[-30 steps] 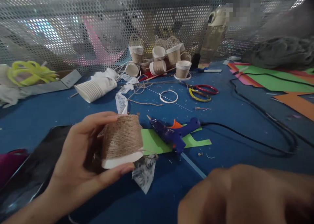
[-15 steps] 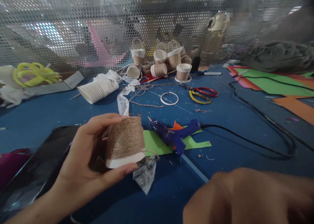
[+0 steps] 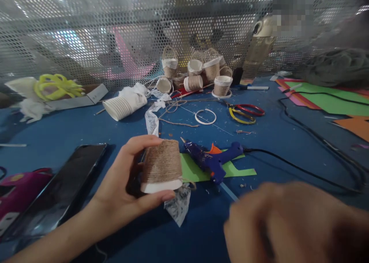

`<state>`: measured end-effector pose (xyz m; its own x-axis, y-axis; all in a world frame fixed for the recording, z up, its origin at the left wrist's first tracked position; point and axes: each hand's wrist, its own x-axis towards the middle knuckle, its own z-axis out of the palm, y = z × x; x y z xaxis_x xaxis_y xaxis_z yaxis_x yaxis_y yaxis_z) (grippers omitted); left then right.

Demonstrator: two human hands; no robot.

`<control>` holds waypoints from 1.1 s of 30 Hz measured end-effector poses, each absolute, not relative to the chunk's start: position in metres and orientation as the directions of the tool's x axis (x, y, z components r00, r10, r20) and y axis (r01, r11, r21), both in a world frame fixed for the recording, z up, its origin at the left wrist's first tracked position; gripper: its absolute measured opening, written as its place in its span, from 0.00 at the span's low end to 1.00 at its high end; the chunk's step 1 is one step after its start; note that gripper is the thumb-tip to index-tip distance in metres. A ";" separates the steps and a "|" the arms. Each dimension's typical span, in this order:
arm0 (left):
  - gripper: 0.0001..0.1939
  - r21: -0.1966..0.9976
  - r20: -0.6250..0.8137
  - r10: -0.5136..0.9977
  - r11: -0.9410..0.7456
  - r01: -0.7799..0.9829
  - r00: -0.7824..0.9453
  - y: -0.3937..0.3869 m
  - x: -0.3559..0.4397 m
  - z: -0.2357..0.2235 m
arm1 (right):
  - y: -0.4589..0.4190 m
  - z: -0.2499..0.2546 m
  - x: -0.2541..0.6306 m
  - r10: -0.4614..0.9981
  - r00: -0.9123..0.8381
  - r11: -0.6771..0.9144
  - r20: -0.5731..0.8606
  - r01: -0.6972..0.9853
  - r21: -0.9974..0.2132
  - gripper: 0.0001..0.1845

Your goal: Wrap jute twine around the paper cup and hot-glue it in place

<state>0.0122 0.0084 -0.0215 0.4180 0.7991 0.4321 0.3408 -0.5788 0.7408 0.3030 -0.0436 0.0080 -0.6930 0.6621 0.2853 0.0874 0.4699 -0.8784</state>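
Note:
My left hand (image 3: 123, 186) is closed around a paper cup (image 3: 161, 163) wrapped in brown twine, its thumb on the white uncovered rim and its fingers at the other end. A loose strand of twine trails from the cup's right side near the rim. Below the cup lies a scrap of white lace (image 3: 178, 205). Right of it, a blue glue gun (image 3: 211, 160) with an orange trigger rests on a green paper strip (image 3: 193, 171). At the lower right, my right hand (image 3: 288, 224) is blurred and curled; whatever its fingers may hold is hidden.
Several small twine baskets (image 3: 211, 69) stand at the back by a perforated metal screen. Scissors (image 3: 245, 113), a white ring (image 3: 205, 117) and stacked paper cups (image 3: 118, 107) lie in front. A phone (image 3: 75, 178) is at left. The glue gun's black cord (image 3: 300, 171) runs right.
The view has swung left, so the table things appear farther right. My left hand has carried the cup slightly right towards the glue gun. My right hand remains curled and is more blurred.

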 end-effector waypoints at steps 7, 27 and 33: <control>0.35 0.751 0.338 0.832 -0.520 0.406 0.440 0.010 0.011 -0.019 | 0.009 -0.009 0.314 0.724 -0.604 0.689 0.332 0.643 -0.333 0.33; 0.40 0.662 0.274 0.828 -0.532 0.528 0.490 0.008 0.007 -0.016 | 0.010 -0.015 0.318 0.877 -0.360 0.470 0.319 0.779 -0.414 0.09; 0.38 0.548 0.303 0.752 -0.640 0.539 0.585 0.013 -0.003 -0.008 | 0.004 -0.015 0.312 0.891 -0.131 0.390 0.435 0.713 -0.583 0.15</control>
<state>-0.0032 0.0131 -0.0076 0.5852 0.7521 0.3031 0.5389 -0.6400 0.5476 0.3117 0.0044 -0.0155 -0.1312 0.8907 0.4352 0.7132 0.3898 -0.5826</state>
